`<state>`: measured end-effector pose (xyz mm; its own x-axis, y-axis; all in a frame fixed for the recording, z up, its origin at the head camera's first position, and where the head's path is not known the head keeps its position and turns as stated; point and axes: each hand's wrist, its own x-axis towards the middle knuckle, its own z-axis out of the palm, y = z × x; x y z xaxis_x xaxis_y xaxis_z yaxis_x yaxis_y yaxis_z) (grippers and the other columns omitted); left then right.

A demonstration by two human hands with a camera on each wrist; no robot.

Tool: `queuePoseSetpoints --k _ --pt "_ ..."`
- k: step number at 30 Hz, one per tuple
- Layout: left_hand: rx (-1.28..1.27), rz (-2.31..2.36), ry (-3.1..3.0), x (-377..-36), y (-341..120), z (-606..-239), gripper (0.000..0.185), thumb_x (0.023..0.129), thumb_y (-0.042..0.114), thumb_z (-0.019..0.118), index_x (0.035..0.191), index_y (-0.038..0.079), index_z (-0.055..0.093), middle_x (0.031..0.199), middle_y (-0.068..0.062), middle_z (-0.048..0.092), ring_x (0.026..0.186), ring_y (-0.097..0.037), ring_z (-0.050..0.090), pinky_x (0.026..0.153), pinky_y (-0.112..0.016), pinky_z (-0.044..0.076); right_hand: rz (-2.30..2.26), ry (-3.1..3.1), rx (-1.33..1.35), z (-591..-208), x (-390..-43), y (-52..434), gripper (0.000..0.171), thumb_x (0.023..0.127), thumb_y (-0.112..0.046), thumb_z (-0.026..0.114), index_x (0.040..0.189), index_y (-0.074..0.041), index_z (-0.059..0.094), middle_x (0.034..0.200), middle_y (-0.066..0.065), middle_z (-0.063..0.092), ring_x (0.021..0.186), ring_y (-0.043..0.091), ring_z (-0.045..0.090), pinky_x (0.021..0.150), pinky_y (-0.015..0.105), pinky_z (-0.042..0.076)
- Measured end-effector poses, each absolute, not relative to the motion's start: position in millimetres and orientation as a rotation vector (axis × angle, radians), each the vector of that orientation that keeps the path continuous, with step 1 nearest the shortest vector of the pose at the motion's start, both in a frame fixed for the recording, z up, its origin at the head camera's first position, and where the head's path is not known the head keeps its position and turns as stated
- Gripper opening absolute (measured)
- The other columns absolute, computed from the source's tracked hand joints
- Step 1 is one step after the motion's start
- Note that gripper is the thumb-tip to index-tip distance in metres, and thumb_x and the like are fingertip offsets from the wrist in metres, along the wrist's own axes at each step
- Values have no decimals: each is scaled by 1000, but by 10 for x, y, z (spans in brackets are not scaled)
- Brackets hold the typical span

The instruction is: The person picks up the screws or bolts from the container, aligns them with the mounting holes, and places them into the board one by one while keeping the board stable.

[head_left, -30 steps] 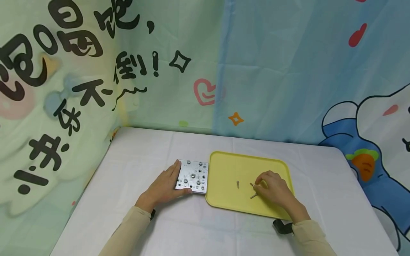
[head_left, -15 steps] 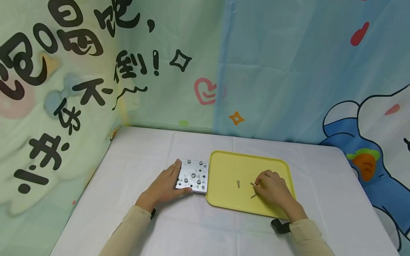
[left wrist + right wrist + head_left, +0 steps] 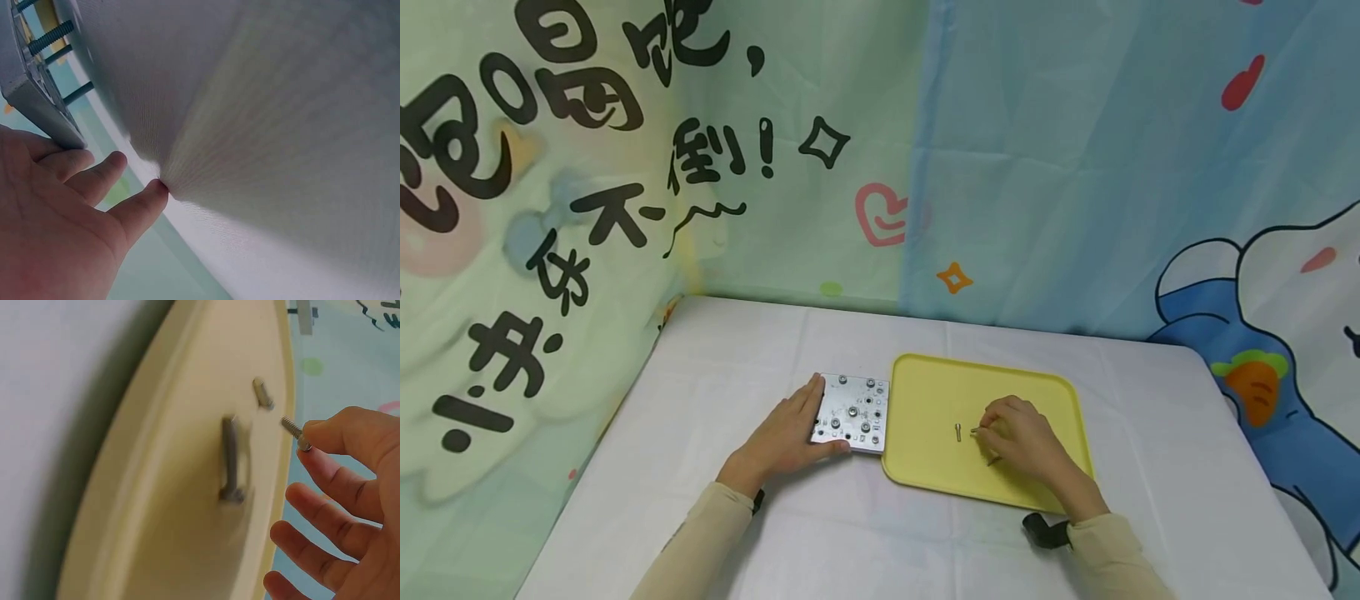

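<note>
A silver metal plate [image 3: 853, 412] with several screw heads and holes lies on the white table, left of the yellow tray [image 3: 925, 475]. My left hand [image 3: 786, 437] holds its left end, thumb at the near edge and fingers along the left side. From the left wrist, threaded screw shanks [image 3: 51, 37] stick out of the plate's underside. Above the tray, my right hand [image 3: 1022, 442] pinches a small screw [image 3: 292, 430] between thumb and index finger, its threaded end pointing away. Two loose screws lie in the tray: one screw [image 3: 958, 432] to the left, another screw [image 3: 230, 459] partly under the hand.
The yellow tray has a low raised rim and touches or nearly touches the plate's right edge. White cloth covers the table [image 3: 760, 333]. A printed curtain [image 3: 1037, 167] hangs behind. A black wrist device [image 3: 1045, 530] sits at the right sleeve.
My right hand has moved a little left over the tray, carrying the pinched screw towards the loose left screw. The left hand and the plate stay put.
</note>
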<state>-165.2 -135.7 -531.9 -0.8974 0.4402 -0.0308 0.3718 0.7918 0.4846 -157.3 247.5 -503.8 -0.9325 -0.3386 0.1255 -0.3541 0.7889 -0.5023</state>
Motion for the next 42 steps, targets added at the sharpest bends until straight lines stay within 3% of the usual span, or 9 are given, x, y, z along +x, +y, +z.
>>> queuePoseSetpoints --k 11,23,42 --pt "651 719 2841 -1652 -1371 -5318 112 87 67 63 158 -3 12 165 -15 15 148 -30 23 116 -52 26 945 -2849 733 -4982 -1634 2082 10 90 -9 74 88 -15 66 113 13 64 108 39 55 89 61 42" --pt "652 721 2844 -1643 -1380 -5318 112 87 68 63 158 -3 13 165 -15 15 148 -30 23 116 -51 27 954 -2812 897 -4880 -1730 1496 10 90 -13 76 88 -16 66 113 9 64 108 30 57 92 52 45" --pt "658 732 2836 -1671 -1386 -5343 113 87 72 59 159 -1 11 165 -14 14 148 -30 23 115 -52 28 921 -2844 869 -4953 -2054 1118 7 92 -15 73 91 -12 67 107 4 63 104 26 56 91 46 45"
